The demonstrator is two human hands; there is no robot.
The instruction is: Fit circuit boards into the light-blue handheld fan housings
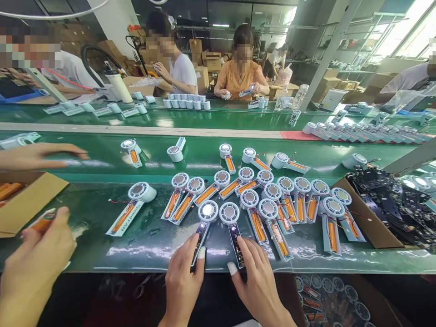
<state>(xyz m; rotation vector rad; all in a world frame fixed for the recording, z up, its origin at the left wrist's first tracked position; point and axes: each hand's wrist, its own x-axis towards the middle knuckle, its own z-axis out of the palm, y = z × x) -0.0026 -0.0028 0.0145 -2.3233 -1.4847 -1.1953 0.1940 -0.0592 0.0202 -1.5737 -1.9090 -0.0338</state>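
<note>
Fingers [194, 254] of the left hand [182, 284] lie pressed together on the dark handle of a small handheld fan [204, 222], thumb and forefinger pinching its lower end; its round head is lit white. Beside it, the right hand [257, 277] rests its spread fingers [248, 254] on the handle of a second fan [232, 227], thumb held out toward the left hand. Both fans lie flat near the front edge of the green table [153, 245], heads pointing away from the person.

Just behind them, a crowded cluster of open fan bodies [272, 206] shows orange batteries and thin red wires, fanned out toward the right. One fan [131, 209] lies apart to the left, lettering on its handle. At the right edge stands a cardboard box of dark circuit boards [391, 209]. At the left edge, another person's hand [37, 254] holds an orange part beside a cardboard box [30, 200]. More fans [252, 156] lie on the green belt beyond, and people sit at the far side.
</note>
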